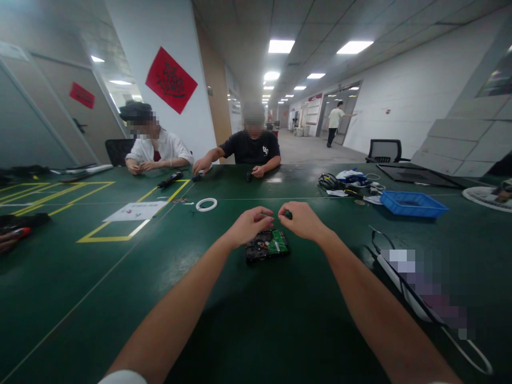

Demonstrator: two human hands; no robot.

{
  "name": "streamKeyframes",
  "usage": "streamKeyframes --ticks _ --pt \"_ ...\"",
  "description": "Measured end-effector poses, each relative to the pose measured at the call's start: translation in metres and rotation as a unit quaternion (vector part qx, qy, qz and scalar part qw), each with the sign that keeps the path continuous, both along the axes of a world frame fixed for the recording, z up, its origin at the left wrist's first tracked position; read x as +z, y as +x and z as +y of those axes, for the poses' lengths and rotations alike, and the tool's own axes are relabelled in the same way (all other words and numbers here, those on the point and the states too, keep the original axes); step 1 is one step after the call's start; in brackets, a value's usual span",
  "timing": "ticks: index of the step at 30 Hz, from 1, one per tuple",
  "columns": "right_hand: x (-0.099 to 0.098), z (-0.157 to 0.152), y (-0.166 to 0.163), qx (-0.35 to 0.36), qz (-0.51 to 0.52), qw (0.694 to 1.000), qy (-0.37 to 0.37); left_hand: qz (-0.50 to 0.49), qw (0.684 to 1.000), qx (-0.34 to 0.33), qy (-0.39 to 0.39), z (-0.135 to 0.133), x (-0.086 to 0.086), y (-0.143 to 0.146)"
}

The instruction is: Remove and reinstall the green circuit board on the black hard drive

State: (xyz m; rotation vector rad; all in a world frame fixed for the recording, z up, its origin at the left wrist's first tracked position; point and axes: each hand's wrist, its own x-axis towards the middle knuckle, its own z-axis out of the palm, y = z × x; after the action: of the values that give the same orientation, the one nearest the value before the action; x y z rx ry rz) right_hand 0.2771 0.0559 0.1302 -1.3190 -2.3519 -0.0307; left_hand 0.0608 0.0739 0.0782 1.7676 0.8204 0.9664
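A hard drive [267, 246] lies flat on the green table in front of me, its green circuit board and a round metal part facing up. My left hand [253, 223] hovers over the drive's far left edge, fingers stretched to the right and apart, with nothing visible in them. Beyond the drive's far right corner is my right hand [301, 218], thumb and fingers curled into a pinch. A small dark spot shows within that curl; I cannot tell whether it is an object or the table seen through a gap. The fingertips of both hands are close together.
A blue tray [414, 204] and tangled cables [348, 180] are at the right. Nearer lies a pouch-like thing with a black strap [404, 288], partly blurred. To the left are a white ring [206, 205] and a paper sheet [135, 211]. Two people sit across the table.
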Motion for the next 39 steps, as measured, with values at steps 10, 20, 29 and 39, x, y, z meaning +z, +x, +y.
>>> streamKeyframes --ticks 10,20,29,39 --pt "-0.021 0.007 0.004 0.079 -0.113 0.978 -0.157 0.282 0.937 0.013 0.205 0.009 -0.032 -0.003" --pt "-0.04 0.019 0.006 0.067 -0.14 0.972 -0.174 0.265 0.945 -0.036 0.19 0.008 -0.041 -0.002" --pt "-0.045 0.021 0.004 0.073 -0.111 0.974 -0.182 0.284 0.938 -0.038 0.196 0.01 -0.041 -0.004" --pt "-0.047 0.023 0.005 0.073 -0.113 0.974 -0.184 0.286 0.937 -0.04 0.197 0.011 -0.042 -0.004"
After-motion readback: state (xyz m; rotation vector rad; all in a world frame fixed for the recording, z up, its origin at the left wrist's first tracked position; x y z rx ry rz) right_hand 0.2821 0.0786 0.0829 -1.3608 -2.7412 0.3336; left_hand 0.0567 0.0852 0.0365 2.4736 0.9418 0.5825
